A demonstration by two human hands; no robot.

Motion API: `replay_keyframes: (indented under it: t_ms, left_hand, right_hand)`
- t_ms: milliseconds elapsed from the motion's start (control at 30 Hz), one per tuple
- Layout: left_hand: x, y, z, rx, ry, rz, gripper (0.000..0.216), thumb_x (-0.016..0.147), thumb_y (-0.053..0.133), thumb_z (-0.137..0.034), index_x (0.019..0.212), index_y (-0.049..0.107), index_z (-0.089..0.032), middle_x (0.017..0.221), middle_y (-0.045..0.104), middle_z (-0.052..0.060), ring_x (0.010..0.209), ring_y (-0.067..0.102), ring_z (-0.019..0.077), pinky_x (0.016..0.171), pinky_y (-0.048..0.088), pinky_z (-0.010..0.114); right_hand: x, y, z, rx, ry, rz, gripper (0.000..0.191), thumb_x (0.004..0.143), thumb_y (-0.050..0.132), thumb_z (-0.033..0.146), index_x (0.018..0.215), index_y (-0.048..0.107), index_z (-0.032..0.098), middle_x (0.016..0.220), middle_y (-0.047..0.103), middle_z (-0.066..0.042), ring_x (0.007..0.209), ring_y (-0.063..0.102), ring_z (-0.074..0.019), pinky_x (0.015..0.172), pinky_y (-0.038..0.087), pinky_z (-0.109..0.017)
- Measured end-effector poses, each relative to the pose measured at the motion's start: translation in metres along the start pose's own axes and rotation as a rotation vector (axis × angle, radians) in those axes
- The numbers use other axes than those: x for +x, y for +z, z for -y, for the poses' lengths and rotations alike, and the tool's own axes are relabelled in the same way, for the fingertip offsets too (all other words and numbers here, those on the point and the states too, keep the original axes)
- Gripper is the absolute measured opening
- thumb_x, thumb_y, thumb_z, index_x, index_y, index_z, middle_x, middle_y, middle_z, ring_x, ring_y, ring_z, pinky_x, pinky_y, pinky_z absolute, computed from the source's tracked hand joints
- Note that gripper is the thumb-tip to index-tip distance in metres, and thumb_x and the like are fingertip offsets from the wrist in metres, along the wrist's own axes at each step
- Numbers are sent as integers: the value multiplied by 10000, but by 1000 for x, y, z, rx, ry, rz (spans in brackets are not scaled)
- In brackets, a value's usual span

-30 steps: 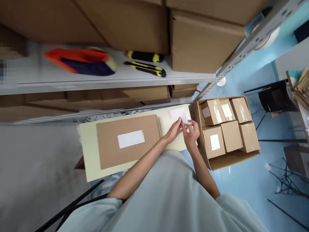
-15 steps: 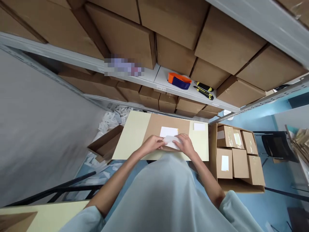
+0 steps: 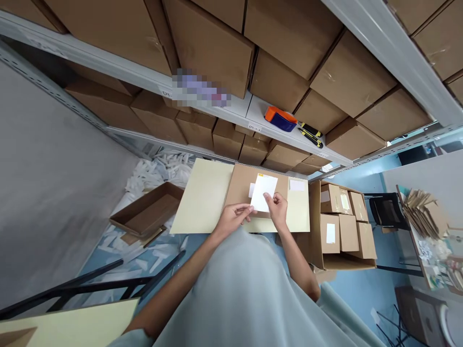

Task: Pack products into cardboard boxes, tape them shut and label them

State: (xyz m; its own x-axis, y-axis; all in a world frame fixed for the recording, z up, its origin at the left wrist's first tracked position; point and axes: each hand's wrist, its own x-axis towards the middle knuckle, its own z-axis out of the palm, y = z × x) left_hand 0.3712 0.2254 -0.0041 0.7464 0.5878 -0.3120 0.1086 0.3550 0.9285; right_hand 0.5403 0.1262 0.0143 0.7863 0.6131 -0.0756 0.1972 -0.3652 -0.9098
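Observation:
A white label with a small orange mark at its top is held up over a brown cardboard box. My right hand grips its lower right part, thumb across the front. At the lower left corner, my left hand pinches the edge between thumb and fingers. Partly hidden behind the label, a smaller white piece shows against the box. The box rests on a pale yellow tabletop, where another white slip lies to the right.
A large open carton of several smaller boxes stands right of the table. Left, an empty cardboard tray sits among white paper scraps. Ahead, a shelf carries boxes, an orange-and-blue tape dispenser and yellow-black cutters.
The white piece between my hands was lower and flatter; now a larger label is raised upright with its orange-marked face showing. My view has shifted slightly.

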Motion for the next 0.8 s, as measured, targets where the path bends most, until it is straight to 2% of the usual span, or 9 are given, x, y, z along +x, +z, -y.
replay_keyframes:
  t_ms: [233, 433, 800]
  left_hand:
    - [-3, -12, -14, 2, -1, -32, 693, 740, 885, -874, 906, 840, -203, 929, 887, 139, 659, 750, 216, 515, 521, 285]
    - [-9, -13, -31, -39, 21, 20, 595, 764, 946, -737, 986, 848, -195, 1010, 902, 151, 724, 785, 236, 577, 574, 310]
    - [0, 13, -53, 24, 34, -26, 382, 788, 889, -583, 853, 833, -211, 855, 861, 111, 614, 720, 206, 489, 481, 288]
  right_hand:
    - [-14, 8, 12, 104, 23, -52, 836, 811, 704, 1032, 665, 338, 295, 645, 293, 79, 628, 272, -117, 570, 263, -283]
    - [-11, 0, 22, 124, -1, -60, 825, 819, 740, 998, 673, 335, 294, 657, 301, 77, 642, 287, -112, 574, 279, -275]
    - [12, -29, 21, 56, -31, -22, 808, 891, 669, 997, 708, 307, 298, 656, 289, 77, 635, 274, -116, 566, 270, -288]
